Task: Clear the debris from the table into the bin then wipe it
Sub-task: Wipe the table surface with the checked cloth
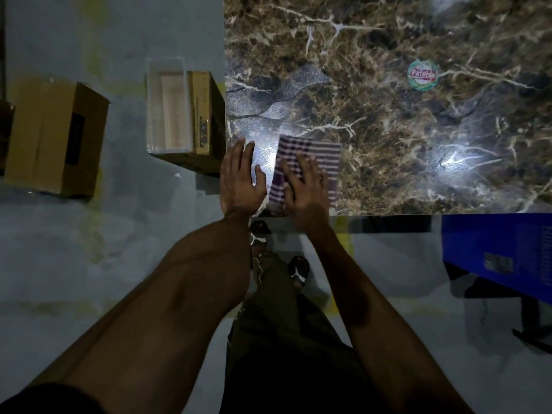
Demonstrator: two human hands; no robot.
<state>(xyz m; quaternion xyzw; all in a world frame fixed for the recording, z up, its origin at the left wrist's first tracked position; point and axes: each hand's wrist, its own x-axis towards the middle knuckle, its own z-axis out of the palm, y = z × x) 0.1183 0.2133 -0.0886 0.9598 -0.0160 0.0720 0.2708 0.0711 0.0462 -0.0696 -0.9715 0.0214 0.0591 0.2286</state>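
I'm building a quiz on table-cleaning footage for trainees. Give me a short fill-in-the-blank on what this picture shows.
1. The right hand presses flat on a ____ cloth.
2. The left hand rests at the table's ____ edge.
3. A clear bin sits on top of a ____ box.
4. A round ____ lies far from the cloth.

Missing words: striped; left; cardboard; sticker

A dim room has a smooth grey floor (74, 258) with faint yellowish streaks. A cardboard box (56, 135) stands on it at the left, a blue box (501, 252) at the right; bright light glares off the marble surface
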